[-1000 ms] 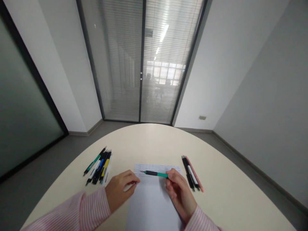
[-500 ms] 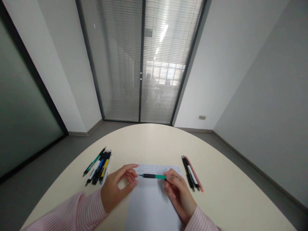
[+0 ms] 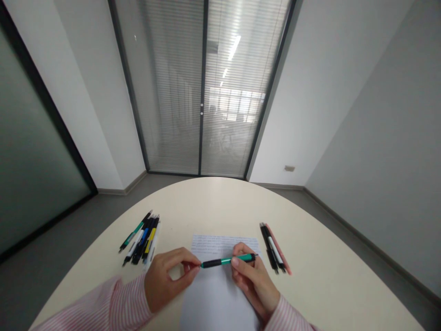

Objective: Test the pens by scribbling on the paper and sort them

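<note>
A green and black pen [image 3: 226, 260] is held nearly level above the sheet of paper [image 3: 217, 294], its black grip end towards the left. My right hand [image 3: 255, 279] is closed on the green barrel near the clip end, between thumb and fingers. At the other end, the thumb and fingertips of my left hand [image 3: 171, 275] are pinched together on the pen's tip, which they hide. Lines of small writing cover the top strip of the paper; its lower part looks blank.
Several pens [image 3: 142, 239] in green, white, blue and yellow lie bunched on the left of the round cream table [image 3: 220, 202]. On the right, a pink pen [image 3: 279, 250] lies beside black and white pens [image 3: 270, 248]. Glass panels with blinds stand beyond.
My left fingers have closed onto the pen's tip from just apart. The pen now tilts slightly up to the right, and my right fingers have shifted along it, showing more of its clip end.
</note>
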